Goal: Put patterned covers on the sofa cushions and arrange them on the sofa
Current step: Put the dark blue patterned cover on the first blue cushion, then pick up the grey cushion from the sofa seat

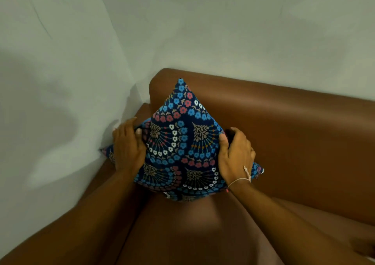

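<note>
A cushion in a dark blue cover with blue, red and white flowers stands on one corner in the left corner of the brown sofa. It leans against the backrest and the left armrest. My left hand grips its left side with the thumb on the front. On the right side, my right hand grips it the same way. A thin white thread is tied around my right wrist. The cushion's lowest corner rests on the seat.
Pale green walls meet in a corner just behind the sofa's left end. The brown seat stretches toward me and to the right. The left armrest runs along the wall.
</note>
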Action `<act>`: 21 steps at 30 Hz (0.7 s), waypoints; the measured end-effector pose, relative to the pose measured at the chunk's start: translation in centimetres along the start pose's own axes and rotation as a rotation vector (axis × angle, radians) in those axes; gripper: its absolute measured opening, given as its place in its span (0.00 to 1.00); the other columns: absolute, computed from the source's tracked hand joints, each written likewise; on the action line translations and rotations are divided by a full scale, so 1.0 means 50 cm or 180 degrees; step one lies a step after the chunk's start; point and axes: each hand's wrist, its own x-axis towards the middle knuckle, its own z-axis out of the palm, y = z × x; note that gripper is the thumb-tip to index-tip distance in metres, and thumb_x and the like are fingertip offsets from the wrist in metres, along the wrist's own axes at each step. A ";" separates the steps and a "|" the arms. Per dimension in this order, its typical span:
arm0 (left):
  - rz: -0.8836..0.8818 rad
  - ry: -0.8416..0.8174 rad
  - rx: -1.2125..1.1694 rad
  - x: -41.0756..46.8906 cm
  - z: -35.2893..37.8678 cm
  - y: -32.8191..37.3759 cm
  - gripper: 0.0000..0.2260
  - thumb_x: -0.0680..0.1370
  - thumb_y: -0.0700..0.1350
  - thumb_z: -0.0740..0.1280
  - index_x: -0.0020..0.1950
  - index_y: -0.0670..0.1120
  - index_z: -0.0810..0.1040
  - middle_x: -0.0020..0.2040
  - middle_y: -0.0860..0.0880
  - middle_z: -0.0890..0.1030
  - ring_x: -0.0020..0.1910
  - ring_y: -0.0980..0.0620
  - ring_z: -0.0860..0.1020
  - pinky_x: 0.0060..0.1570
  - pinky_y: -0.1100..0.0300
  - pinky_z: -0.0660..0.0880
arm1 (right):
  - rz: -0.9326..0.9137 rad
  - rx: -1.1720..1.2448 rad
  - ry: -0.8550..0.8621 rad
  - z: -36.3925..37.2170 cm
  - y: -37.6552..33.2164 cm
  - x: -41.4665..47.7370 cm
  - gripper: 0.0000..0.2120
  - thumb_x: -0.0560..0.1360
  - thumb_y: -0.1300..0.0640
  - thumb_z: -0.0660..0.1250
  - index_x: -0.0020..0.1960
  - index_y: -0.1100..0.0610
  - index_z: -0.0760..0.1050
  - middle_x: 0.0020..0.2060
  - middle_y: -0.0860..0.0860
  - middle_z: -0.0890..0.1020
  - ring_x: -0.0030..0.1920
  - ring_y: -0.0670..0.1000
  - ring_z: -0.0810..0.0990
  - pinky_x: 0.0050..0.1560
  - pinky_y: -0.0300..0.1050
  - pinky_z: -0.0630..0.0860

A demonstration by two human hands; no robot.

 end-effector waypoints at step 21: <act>0.2690 -0.2424 0.0477 -0.816 0.195 0.450 0.48 0.66 0.53 0.71 0.81 0.53 0.50 0.82 0.43 0.51 0.80 0.39 0.47 0.77 0.42 0.45 | 0.0247 -0.1188 -0.0874 -0.591 0.694 -0.618 0.27 0.77 0.39 0.57 0.71 0.51 0.67 0.69 0.52 0.72 0.70 0.56 0.68 0.72 0.57 0.62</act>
